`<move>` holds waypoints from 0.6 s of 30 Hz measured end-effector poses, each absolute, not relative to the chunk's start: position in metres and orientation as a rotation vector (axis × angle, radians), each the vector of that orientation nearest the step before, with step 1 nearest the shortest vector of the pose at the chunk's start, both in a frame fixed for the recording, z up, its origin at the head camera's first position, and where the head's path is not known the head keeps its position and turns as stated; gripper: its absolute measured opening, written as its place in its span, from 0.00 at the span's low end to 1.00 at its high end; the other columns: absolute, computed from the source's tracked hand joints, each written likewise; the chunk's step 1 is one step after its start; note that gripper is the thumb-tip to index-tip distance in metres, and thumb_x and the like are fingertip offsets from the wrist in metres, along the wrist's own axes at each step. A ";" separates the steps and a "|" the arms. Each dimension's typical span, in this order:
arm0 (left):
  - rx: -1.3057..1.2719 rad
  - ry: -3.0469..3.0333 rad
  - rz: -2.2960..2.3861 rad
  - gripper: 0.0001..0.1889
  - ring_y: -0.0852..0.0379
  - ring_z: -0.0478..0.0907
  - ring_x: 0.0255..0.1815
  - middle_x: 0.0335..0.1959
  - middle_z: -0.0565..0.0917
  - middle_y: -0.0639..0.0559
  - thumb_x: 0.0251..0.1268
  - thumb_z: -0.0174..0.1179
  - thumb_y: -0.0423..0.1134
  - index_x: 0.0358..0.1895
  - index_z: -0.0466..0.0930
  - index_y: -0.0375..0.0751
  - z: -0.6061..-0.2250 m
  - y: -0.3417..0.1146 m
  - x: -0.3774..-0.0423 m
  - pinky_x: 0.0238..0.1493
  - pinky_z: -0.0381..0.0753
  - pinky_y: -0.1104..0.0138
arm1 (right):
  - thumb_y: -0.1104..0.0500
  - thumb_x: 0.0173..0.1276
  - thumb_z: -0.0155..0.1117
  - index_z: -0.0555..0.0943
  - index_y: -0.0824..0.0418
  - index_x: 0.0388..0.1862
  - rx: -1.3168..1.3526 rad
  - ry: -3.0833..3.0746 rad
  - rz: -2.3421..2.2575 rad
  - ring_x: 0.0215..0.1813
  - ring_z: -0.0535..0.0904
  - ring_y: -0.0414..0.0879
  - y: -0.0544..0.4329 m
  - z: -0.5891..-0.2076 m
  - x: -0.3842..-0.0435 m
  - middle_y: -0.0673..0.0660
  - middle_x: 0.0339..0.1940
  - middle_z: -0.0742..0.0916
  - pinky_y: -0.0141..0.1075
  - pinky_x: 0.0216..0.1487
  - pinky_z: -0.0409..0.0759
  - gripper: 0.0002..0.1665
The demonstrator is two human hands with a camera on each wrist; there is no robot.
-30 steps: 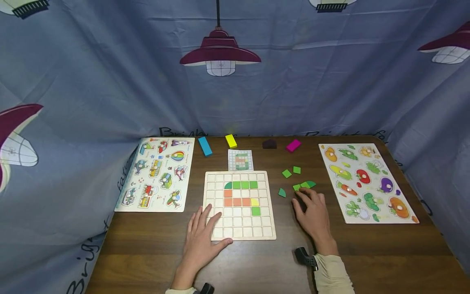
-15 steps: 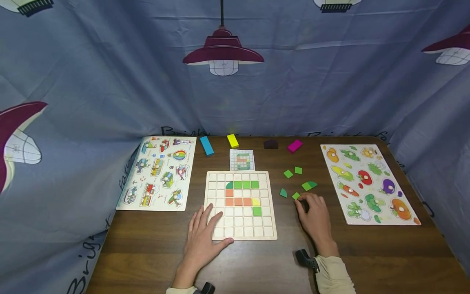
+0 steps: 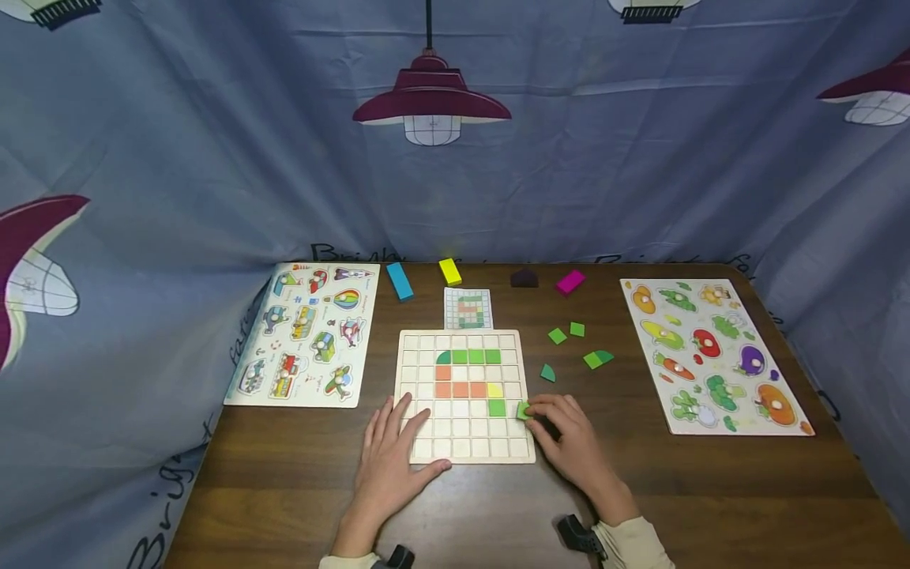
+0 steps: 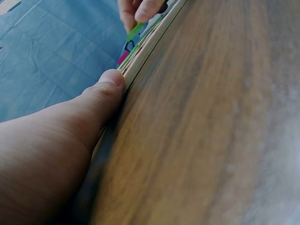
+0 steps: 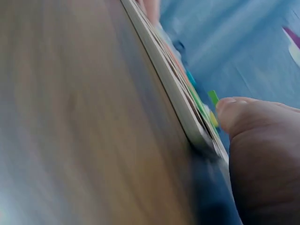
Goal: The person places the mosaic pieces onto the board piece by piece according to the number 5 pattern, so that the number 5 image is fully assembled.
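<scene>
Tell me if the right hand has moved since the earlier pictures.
Yes. In the head view, the right hand has moved left, to the right edge of the grid board, pinching a green piece.

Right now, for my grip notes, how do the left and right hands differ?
The left hand is spread and pinches nothing; the right hand pinches a green tile. The left hand is on the near left corner of the board, the right hand by its right edge. Both are bare.
</scene>
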State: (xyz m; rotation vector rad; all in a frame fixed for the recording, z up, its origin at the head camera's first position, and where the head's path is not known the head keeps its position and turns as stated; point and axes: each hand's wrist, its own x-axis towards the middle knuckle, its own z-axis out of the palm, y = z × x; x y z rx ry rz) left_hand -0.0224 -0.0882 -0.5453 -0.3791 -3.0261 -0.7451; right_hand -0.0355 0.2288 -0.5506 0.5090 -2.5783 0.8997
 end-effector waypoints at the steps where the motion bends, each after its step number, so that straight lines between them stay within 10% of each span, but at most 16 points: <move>1: -0.382 -3.026 -0.754 0.46 0.43 0.48 0.85 0.83 0.57 0.50 0.51 0.64 0.76 0.72 0.71 0.57 -0.545 -0.088 -0.023 0.82 0.45 0.47 | 0.63 0.60 0.77 0.87 0.53 0.44 0.552 -2.584 0.911 0.49 0.78 0.43 0.224 -0.550 -0.035 0.51 0.52 0.87 0.34 0.47 0.75 0.14; 18: -0.378 -3.015 -0.765 0.46 0.42 0.49 0.84 0.83 0.58 0.50 0.51 0.64 0.76 0.72 0.72 0.57 -0.546 -0.088 -0.022 0.82 0.46 0.47 | 0.61 0.60 0.77 0.89 0.47 0.41 0.736 -2.579 0.839 0.45 0.75 0.40 0.195 -0.553 -0.032 0.44 0.51 0.86 0.35 0.45 0.68 0.11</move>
